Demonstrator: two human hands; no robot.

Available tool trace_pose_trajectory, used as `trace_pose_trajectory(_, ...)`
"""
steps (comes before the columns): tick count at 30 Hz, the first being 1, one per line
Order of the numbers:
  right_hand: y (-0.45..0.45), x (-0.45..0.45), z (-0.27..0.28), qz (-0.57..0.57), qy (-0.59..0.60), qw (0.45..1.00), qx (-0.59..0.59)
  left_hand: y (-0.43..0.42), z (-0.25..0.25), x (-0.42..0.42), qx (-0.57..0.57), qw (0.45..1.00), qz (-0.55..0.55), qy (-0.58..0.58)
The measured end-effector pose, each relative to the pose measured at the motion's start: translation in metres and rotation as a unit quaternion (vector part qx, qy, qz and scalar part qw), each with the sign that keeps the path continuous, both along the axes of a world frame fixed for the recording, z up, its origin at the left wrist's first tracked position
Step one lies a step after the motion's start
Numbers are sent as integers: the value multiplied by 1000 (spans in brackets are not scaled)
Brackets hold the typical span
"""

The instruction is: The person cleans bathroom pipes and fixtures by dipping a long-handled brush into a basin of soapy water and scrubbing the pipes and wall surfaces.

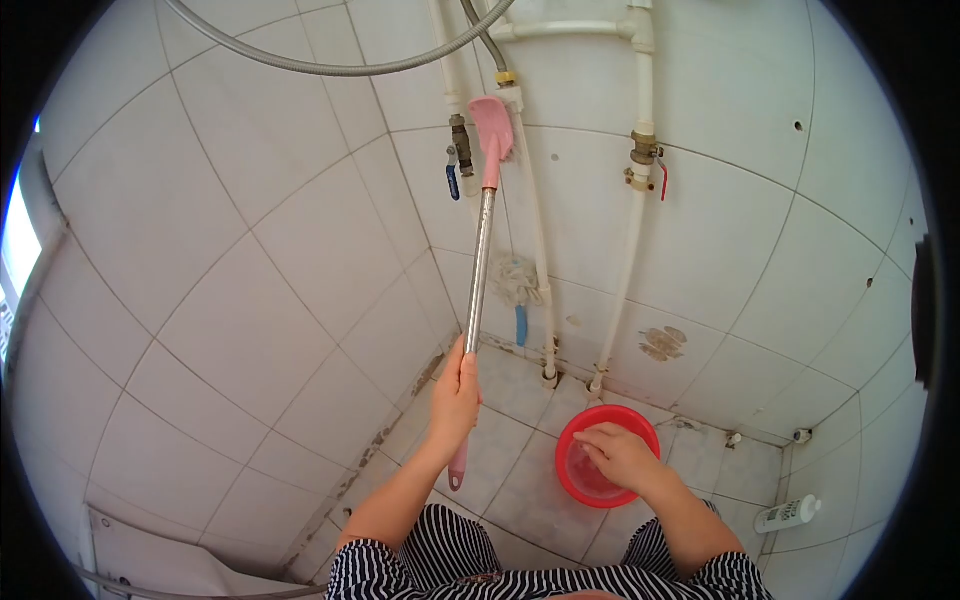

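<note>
My left hand (457, 398) is wrapped round the metal shaft of a long-handled scrub brush (481, 255). The brush points up and away, its pink head against or close to the back wall beside the pipes; its bristles are mostly hidden. Below my fist the pink handle end sticks out. Over a red basin (611, 412) on the floor is my right hand (622, 457), its fingers stretched out to the left and partly bent. Nothing shows in that hand. The basin seems to have water in it, though my hand covers part of the inside.
White pipes (622, 270) run down the tiled wall, with a blue-handled valve (453, 178) and a red-handled valve (663, 178). A mesh puff (516, 280) hangs between pipes. A metal hose (350, 70) loops overhead. At right, a white bottle (787, 515) lies tilted.
</note>
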State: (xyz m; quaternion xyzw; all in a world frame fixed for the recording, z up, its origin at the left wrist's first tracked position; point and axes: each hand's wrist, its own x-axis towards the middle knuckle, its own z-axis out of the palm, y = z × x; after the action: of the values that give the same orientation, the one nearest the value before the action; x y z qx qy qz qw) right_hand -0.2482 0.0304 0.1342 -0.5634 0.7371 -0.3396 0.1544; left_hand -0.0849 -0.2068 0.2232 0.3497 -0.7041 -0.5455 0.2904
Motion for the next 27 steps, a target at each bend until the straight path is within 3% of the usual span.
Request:
trace_pose_trajectory(5, 8, -4, 5, -2, 11, 1000, -8, 6, -22, 5, 31, 998, 24, 57)
trace_pose_trajectory(11, 10, -11, 2, 5, 1, 1000, -16, -25, -33, -7, -31, 999, 18, -2)
trace_pose_trajectory(14, 11, -12, 6, 0, -1, 1000, -18, -38, -3, -26, 10, 1000, 22, 10)
trace_pose_trajectory(18, 10, -11, 13, -3, 8, 999, -32, -88, 65, -63, -76, 993, 79, -39)
trace_pose_trajectory(22, 8, -11, 9, 6, 1, 1000, -25, -92, 168, -84, -200, 977, 43, 61)
trace_pose_trajectory(23, 6, -12, 8, 6, 8, 1000, -22, -91, 178, -89, -176, 980, 41, 84)
trace_pose_trajectory(27, 0, -11, 7, 13, 14, 998, -56, -77, 131, -96, -152, 982, 51, 95)
